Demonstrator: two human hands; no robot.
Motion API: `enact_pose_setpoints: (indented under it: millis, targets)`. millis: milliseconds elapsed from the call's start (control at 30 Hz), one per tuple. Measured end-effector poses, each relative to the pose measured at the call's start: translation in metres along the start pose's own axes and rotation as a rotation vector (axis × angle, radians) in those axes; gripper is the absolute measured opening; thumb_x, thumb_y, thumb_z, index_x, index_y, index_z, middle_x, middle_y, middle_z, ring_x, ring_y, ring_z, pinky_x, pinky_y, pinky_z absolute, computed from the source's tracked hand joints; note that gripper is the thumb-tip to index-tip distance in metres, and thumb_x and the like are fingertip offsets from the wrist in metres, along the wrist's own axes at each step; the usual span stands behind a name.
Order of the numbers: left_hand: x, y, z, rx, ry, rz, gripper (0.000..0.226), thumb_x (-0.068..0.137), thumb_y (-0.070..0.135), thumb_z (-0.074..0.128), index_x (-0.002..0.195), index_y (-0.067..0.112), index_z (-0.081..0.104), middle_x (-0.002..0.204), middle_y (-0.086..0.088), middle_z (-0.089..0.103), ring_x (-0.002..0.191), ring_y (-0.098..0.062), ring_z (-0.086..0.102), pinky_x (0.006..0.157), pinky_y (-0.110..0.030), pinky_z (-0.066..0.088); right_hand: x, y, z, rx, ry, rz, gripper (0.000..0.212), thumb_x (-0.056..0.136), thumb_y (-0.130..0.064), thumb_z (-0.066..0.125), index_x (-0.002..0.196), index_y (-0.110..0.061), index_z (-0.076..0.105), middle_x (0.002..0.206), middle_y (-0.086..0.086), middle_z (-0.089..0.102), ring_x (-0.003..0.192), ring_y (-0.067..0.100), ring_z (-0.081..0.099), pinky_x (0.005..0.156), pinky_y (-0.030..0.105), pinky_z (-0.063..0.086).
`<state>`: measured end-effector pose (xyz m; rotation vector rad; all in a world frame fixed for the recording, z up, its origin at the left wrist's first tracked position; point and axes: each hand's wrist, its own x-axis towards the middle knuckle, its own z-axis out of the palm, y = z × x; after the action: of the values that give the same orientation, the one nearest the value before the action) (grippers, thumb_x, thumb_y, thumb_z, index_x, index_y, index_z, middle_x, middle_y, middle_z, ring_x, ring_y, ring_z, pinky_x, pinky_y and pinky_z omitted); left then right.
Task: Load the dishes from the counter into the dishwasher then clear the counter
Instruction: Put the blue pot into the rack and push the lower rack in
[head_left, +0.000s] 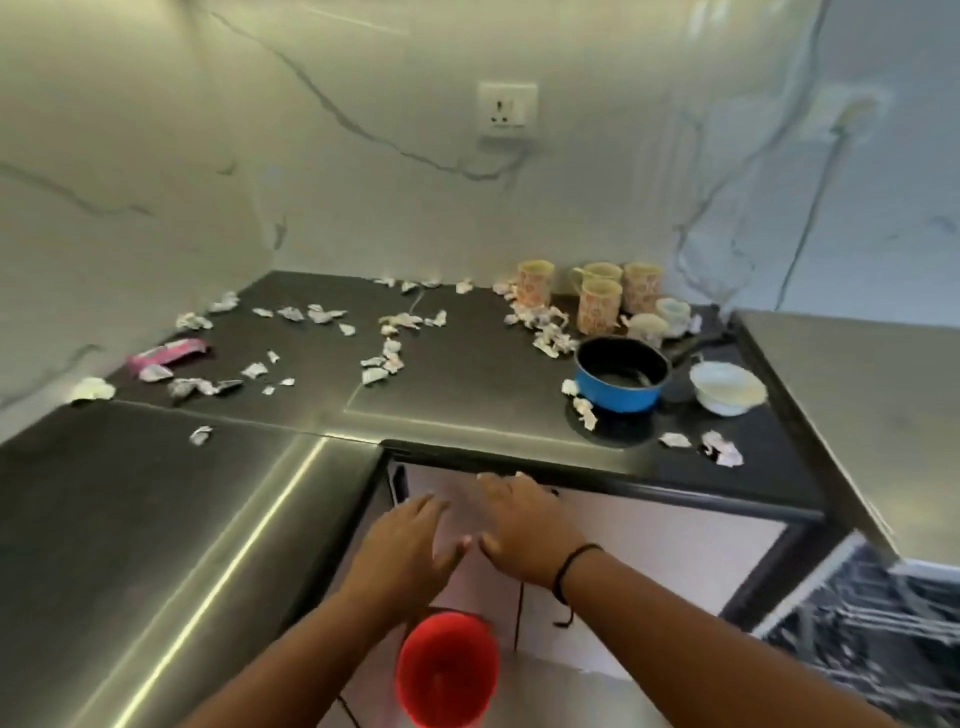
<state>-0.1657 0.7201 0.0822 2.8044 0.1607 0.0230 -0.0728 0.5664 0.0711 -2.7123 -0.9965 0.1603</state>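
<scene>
Head view, blue saucepan (621, 375) empty, white bowl (728, 387) beside it, red bin (445, 670) empty

Two bare forearms, no sleeves, thin black cord bracelet (569, 569) on right wrist

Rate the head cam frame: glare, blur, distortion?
Head view: strip-light glare streaks the steel counter; wide-angle bend curves the counter edges and wall; motion blur softens both hands, left hand, right hand, and the dishwasher rack; mugs slightly soft.
</scene>
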Motion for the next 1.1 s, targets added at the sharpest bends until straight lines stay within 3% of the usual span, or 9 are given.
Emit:
enact_pose_setpoints:
  millis: [167, 467, 633, 767, 833, 900, 967, 1100]
  targets:
    - [0.053, 0.009, -0.032, -0.025, 0.135, 0.05, 0.062, 0.092, 0.055, 0.045, 0.143, 0.021, 0.037, 0.148, 0.001, 0.039, 0.136, -0.016, 0.036, 0.111, -0.03, 0.029, 0.037, 0.022, -0.058, -0.036, 0.11, 0.081, 0.067, 0.087, -0.042, 0.057, 0.144, -0.023, 0.028, 0.139, 0.006, 0.046, 0.131, 0.025, 0.038, 0.108, 0.039, 0.036]
    - [0.196, 0.082, -0.026, -0.059, 0.071, 0.138, 0.063, 0.092, 0.056, 0.045, 0.144, 0.021, 0.035, 0.149, 0.0, 0.038, 0.136, -0.018, 0.036, 0.11, -0.034, 0.032, 0.078, 0.168, -0.122, -0.154, 0.216, 0.245, 0.061, 0.085, -0.025, 0.052, 0.143, -0.019, 0.032, 0.134, 0.008, 0.048, 0.126, 0.027, 0.04, 0.102, 0.039, 0.04]
    - [0.274, 0.125, 0.001, -0.198, -0.045, 0.004, 0.067, 0.09, 0.061, 0.045, 0.144, 0.023, 0.035, 0.148, -0.001, 0.04, 0.133, -0.021, 0.04, 0.108, -0.039, 0.036, 0.093, 0.266, -0.159, -0.37, 0.156, 0.368, 0.049, 0.088, -0.028, 0.048, 0.136, -0.019, 0.041, 0.133, 0.008, 0.049, 0.129, 0.032, 0.037, 0.103, 0.044, 0.039]
    - [0.316, 0.142, 0.016, -0.351, -0.035, -0.193, 0.065, 0.089, 0.063, 0.045, 0.137, 0.02, 0.044, 0.128, -0.005, 0.057, 0.116, -0.025, 0.054, 0.092, -0.037, 0.046, 0.119, 0.313, -0.172, -0.497, 0.044, 0.351, 0.042, 0.088, -0.02, 0.049, 0.13, -0.019, 0.046, 0.134, 0.01, 0.048, 0.132, 0.034, 0.033, 0.105, 0.046, 0.035]
    - [0.325, 0.146, 0.021, -0.527, -0.11, -0.301, 0.057, 0.091, 0.057, 0.049, 0.131, 0.016, 0.048, 0.117, -0.007, 0.063, 0.104, -0.026, 0.062, 0.079, -0.033, 0.048, 0.134, 0.32, -0.17, -0.506, -0.017, 0.307, 0.04, 0.086, -0.023, 0.052, 0.126, -0.019, 0.048, 0.13, 0.01, 0.05, 0.129, 0.032, 0.037, 0.107, 0.049, 0.032]
    - [0.33, 0.147, 0.026, -0.769, -0.222, -0.382, 0.041, 0.094, 0.041, 0.054, 0.122, 0.012, 0.051, 0.087, -0.009, 0.067, 0.067, -0.021, 0.066, 0.056, -0.029, 0.051, 0.149, 0.318, -0.167, -0.49, -0.102, 0.29, 0.038, 0.086, -0.034, 0.055, 0.122, -0.019, 0.05, 0.124, 0.008, 0.053, 0.123, 0.03, 0.044, 0.11, 0.053, 0.025]
    - [0.333, 0.145, 0.03, -0.9, -0.302, -0.41, 0.022, 0.096, 0.023, 0.052, 0.113, 0.009, 0.053, 0.067, -0.009, 0.063, 0.045, -0.015, 0.056, 0.04, -0.023, 0.043, 0.161, 0.315, -0.16, -0.521, -0.176, 0.291, 0.032, 0.088, -0.039, 0.054, 0.114, -0.02, 0.055, 0.117, 0.006, 0.058, 0.116, 0.028, 0.051, 0.11, 0.058, 0.019]
    - [0.342, 0.14, 0.03, -1.041, -0.318, -0.404, 0.016, 0.094, 0.005, 0.043, 0.106, 0.007, 0.054, 0.052, -0.01, 0.059, 0.04, -0.016, 0.054, 0.039, -0.023, 0.043, 0.17, 0.309, -0.153, -0.587, -0.217, 0.302, 0.021, 0.093, -0.031, 0.051, 0.107, -0.019, 0.06, 0.11, 0.005, 0.062, 0.109, 0.027, 0.056, 0.108, 0.061, 0.018]
